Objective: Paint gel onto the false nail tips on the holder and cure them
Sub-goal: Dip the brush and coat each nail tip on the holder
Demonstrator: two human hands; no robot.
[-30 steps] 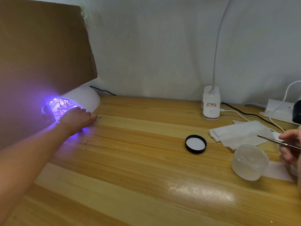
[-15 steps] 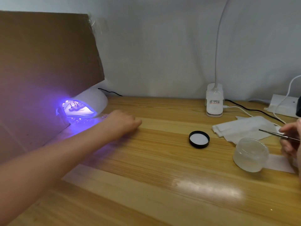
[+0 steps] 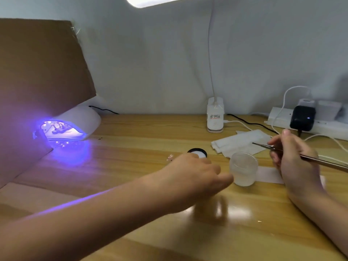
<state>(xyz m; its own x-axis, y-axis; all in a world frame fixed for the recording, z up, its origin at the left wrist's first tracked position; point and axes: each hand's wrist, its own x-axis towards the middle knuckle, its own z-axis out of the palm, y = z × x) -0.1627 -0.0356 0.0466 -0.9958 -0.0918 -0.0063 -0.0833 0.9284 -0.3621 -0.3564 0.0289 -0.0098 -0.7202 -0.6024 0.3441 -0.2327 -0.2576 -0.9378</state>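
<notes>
The lamp (image 3: 75,123) stands far to the left of both hands, against the cardboard (image 3: 37,81), and its violet light is on. Inside its mouth I see the holder (image 3: 58,128) with small tips on it, but they are too small to count. I judge they are placed there to cure, and the cardboard probably shades the glow from the eyes.

The left hand (image 3: 194,178) hangs low over the table (image 3: 131,185), palm down, with the forearm reaching in from the lower left. Its fingers are loosely bent and hold nothing that I can see, so this grip is free. The thumb points to the jar (image 3: 243,168), which is just beside it on the right; I cannot tell if they touch. The black lid (image 3: 197,153) lies just behind the knuckles, partly hidden.

The right hand (image 3: 293,161) is just right of the jar, with the wrist resting on the table. Its fingers pinch a thin metal tool (image 3: 282,150) like a pen, the tip pointing left, above and behind the jar. I think it is kept ready to take gel while the tips cure. White wipes (image 3: 239,142) lie behind the jar, near this grip, likely for cleaning the tool
</notes>
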